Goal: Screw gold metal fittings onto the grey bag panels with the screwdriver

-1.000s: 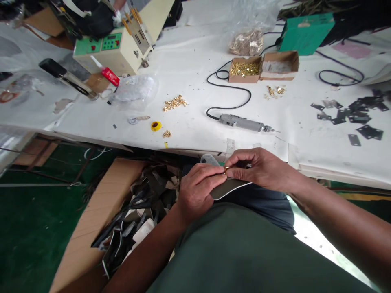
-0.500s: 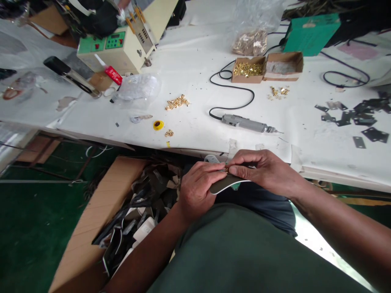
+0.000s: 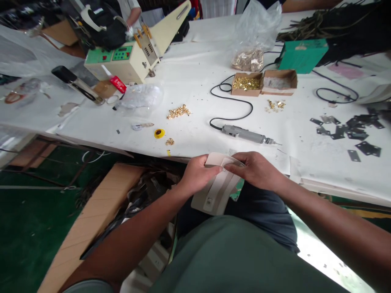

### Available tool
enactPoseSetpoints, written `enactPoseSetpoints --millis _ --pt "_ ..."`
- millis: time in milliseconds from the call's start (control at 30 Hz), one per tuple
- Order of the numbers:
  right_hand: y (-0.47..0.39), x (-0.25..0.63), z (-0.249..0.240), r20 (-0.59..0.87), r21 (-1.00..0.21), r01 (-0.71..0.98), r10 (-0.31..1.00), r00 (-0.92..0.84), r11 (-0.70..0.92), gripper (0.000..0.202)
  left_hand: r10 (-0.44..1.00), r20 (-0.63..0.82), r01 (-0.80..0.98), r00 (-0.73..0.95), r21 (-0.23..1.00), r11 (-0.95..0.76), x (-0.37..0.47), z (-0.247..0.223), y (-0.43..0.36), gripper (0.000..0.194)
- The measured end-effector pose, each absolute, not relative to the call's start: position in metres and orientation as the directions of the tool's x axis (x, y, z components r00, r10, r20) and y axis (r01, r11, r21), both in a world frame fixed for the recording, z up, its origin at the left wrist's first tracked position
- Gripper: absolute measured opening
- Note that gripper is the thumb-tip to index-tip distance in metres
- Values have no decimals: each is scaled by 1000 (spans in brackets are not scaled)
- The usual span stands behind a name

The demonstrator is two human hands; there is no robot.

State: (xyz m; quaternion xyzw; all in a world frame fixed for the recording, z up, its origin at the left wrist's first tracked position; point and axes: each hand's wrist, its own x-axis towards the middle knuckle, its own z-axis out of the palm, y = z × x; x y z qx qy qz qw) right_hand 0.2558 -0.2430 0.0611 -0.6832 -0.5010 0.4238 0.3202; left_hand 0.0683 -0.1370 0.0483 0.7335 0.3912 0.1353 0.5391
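Note:
Both hands hold a pale, flat, flexible panel (image 3: 214,191) above my lap, close to the table's front edge. A lighter strip runs along it, with a small fitting near its lower end. My left hand (image 3: 200,173) grips the upper left edge, thumb on top. My right hand (image 3: 255,169) grips the right edge, its thumb pressing on the strip close to the left thumb. The fingers beneath the panel are hidden. A green piece (image 3: 237,189) shows at the panel's right side. On the table beyond lies a grey electric screwdriver (image 3: 244,133).
Small gold metal parts (image 3: 179,112) lie in piles by a yellow round piece (image 3: 159,133). Behind the screwdriver stand cardboard boxes (image 3: 247,84) and a green box (image 3: 303,57). Dark plates (image 3: 354,128) are scattered right. A large carton (image 3: 88,219) of pieces stands lower left.
The panel has been turned over, from its dark side edge-on to its pale face toward me. Both hands have shifted their grip, thumbs now on that face. The camera view has moved slightly.

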Motion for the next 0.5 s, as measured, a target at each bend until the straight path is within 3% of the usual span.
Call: enactPoseSetpoints --millis 233,500 --pt "-205 276 38 -376 -806 430 913 160 -407 33 664 -437 472 606 870 142 100 26 -97 25" --pt "-186 280 38 -411 -733 530 898 156 -427 24 669 -440 528 598 845 84 111 21 -84 27"
